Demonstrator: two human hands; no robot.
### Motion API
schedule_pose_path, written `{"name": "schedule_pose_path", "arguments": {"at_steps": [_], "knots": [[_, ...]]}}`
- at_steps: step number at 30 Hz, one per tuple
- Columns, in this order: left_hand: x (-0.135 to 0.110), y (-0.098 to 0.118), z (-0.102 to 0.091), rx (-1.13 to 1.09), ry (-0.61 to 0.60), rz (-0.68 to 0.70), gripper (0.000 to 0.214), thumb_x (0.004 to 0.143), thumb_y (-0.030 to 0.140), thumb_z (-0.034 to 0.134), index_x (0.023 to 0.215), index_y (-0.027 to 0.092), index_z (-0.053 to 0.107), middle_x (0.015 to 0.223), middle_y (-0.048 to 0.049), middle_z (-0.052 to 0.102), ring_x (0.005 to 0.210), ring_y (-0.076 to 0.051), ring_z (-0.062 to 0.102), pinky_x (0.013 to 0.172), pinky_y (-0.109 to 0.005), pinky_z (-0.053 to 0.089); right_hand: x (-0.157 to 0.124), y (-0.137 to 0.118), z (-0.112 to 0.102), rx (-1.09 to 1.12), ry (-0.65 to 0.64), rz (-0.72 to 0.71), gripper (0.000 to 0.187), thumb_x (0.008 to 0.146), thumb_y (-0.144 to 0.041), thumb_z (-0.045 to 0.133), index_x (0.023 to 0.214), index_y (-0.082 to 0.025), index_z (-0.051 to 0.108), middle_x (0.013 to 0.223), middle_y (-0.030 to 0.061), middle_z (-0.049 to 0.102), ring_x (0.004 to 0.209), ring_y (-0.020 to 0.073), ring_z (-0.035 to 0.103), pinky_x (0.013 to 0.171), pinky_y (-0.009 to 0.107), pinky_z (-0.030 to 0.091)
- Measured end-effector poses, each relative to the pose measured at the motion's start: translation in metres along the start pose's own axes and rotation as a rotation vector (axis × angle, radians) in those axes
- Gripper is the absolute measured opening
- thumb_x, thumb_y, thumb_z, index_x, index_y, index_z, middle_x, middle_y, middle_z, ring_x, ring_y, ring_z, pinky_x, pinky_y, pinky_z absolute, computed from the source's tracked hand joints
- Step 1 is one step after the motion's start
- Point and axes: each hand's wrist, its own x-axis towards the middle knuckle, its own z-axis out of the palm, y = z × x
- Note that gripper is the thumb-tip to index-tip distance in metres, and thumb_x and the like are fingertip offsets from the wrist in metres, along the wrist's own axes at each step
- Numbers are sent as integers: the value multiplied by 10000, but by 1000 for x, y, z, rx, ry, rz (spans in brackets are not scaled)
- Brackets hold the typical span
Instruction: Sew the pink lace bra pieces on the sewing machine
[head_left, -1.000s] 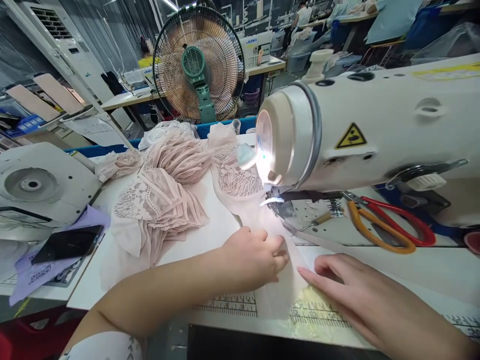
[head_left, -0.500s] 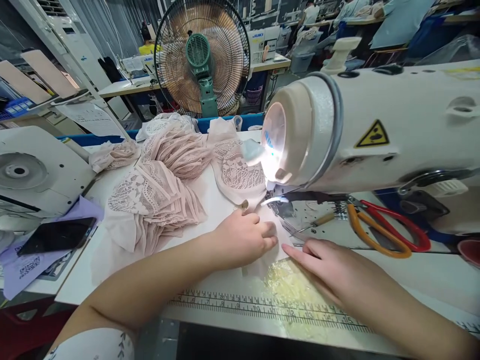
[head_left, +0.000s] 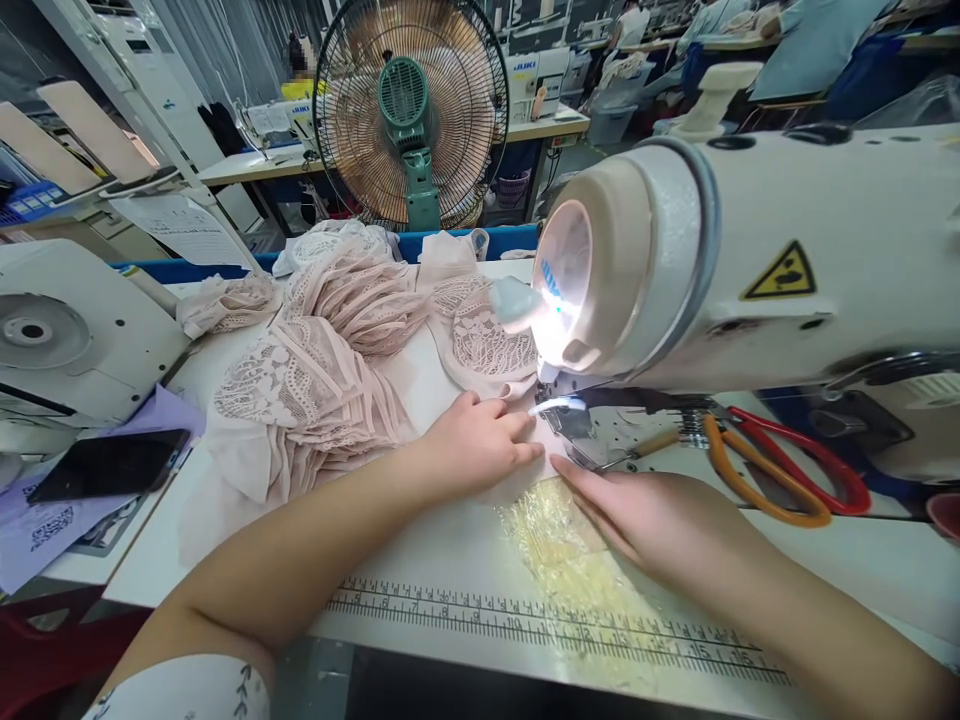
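Note:
A pale pink lace bra piece lies on the table, its near end running under the needle area of a white sewing machine. My left hand rests palm down on the pink fabric left of the presser foot, fingers bent slightly and lying on the cloth. My right hand is at the near right edge of the fabric, fingers stretched out, the index fingertip touching it close to the foot. The machine's lamp lights this spot. The needle and the cloth beneath my left fingers are hidden.
Stacked lace pieces lie at left, near a black phone on papers. Orange-handled scissors and red-handled ones lie under the machine arm. A printed ruler runs along the front edge. A large fan stands behind.
My left hand has shifted slightly left and away from the fabric's brownish fold, its fingers straighter. My right hand has moved a little up and left. The camera view has shifted slightly.

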Motion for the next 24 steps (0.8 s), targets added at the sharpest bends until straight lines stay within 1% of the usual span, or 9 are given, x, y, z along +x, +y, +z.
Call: {"name": "schedule_pose_path", "arguments": {"at_steps": [3, 6, 8, 10, 14, 16, 18, 21, 24], "knots": [[2, -4, -3, -31, -44, -15, 332, 908, 190, 475, 1216, 256, 579, 1303, -95, 543, 1153, -321, 492, 901, -494, 391, 4, -2, 2, 9, -66, 64, 563, 851, -266, 456, 1413, -262, 417, 533, -3, 537, 410, 154, 430, 386, 255, 142], [1, -6, -8, -76, -99, -16, 399, 911, 191, 478, 1293, 298, 524, 1348, -125, 501, 1227, -323, 449, 994, -590, 315, 5, -5, 2, 4, -104, 83, 570, 861, -254, 433, 1429, -254, 390, 553, 6, 550, 417, 154, 441, 391, 264, 135], [-1, -6, -10, -121, -91, -12, 419, 912, 195, 477, 1304, 339, 514, 1368, -125, 481, 1229, -313, 455, 1011, -618, 292, 3, -6, -1, -7, -94, 78, 540, 888, -263, 399, 1427, -241, 393, 559, 10, 550, 436, 159, 457, 398, 266, 140], [-4, -7, -10, -169, -51, -10, 369, 923, 249, 474, 1269, 352, 553, 1362, -122, 486, 1207, -310, 476, 1013, -630, 291, 2, -7, -5, -26, -114, 79, 514, 916, -279, 366, 1427, -227, 393, 553, 10, 541, 458, 166, 468, 408, 267, 148], [-6, -11, -10, -219, -15, 7, 322, 889, 386, 551, 1200, 334, 618, 1326, -145, 507, 1172, -345, 496, 972, -682, 300, 2, -10, -12, -31, -222, 104, 505, 948, -300, 335, 1446, -219, 357, 583, 14, 556, 486, 169, 486, 419, 271, 163], [-5, -13, -9, -211, -18, 1, 325, 882, 391, 564, 1198, 342, 616, 1334, -143, 501, 1188, -352, 481, 962, -690, 301, 5, -12, -14, -26, -257, 118, 520, 956, -292, 311, 1470, -213, 305, 582, 14, 560, 485, 177, 493, 417, 279, 171], [-5, -15, -7, -192, -22, -8, 324, 900, 395, 534, 1215, 355, 599, 1356, -130, 487, 1204, -338, 467, 981, -672, 292, 8, -14, -16, -38, -275, 132, 519, 965, -296, 287, 1478, -215, 288, 571, 14, 561, 487, 190, 508, 418, 287, 180], [-4, -16, -5, -163, -21, -35, 335, 921, 408, 494, 1243, 368, 574, 1363, -108, 483, 1196, -314, 471, 1010, -634, 284, 14, -18, -21, -45, -276, 162, 501, 971, -322, 294, 1460, -220, 334, 575, 25, 575, 519, 213, 549, 424, 289, 204], [-2, -19, -2, -156, -9, -64, 348, 929, 429, 469, 1261, 370, 558, 1346, -94, 500, 1209, -318, 458, 1023, -617, 277, 19, -22, -25, -41, -276, 192, 494, 970, -314, 308, 1448, -195, 354, 575, 33, 586, 531, 225, 575, 424, 290, 221]]}}
